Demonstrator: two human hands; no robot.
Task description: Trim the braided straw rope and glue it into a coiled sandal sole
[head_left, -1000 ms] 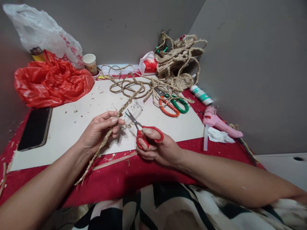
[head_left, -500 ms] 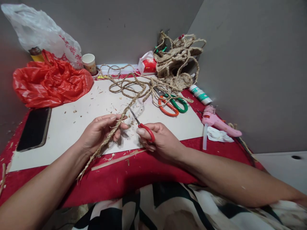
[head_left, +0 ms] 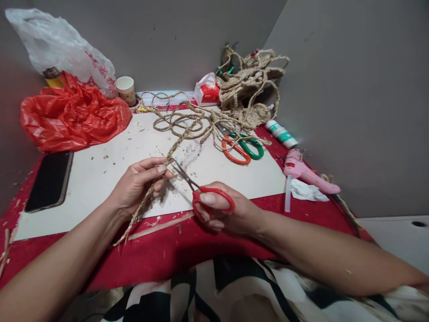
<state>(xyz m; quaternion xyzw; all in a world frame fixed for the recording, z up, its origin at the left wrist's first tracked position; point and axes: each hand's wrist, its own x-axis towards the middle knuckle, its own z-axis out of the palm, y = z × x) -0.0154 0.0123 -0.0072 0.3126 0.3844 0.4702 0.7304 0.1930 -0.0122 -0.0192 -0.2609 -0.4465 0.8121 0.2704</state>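
Observation:
My left hand [head_left: 142,181] pinches a braided straw rope [head_left: 176,146] between thumb and fingers. The rope's frayed end hangs below that hand toward the front edge, and its other end runs back into a loose coil [head_left: 182,123] on the white board. In my right hand [head_left: 228,208] are small red-handled scissors [head_left: 187,177], with my thumb in one loop. Their blades are slightly apart, and the tips are close beside the rope near my left fingertips. I cannot tell whether the tips touch it.
Behind the board stand a paper cup [head_left: 126,91], a tissue pack [head_left: 207,90] and a woven straw heap [head_left: 251,85]. Larger scissors [head_left: 239,150] lie right of centre. A pink glue gun [head_left: 303,172] is farther right, a phone [head_left: 49,181] and red bag [head_left: 77,116] left. Scraps litter the white board [head_left: 97,179].
The scissors have swung down and their blades have parted, with the tips now closer to my left fingertips. My left thumb has closed onto the rope.

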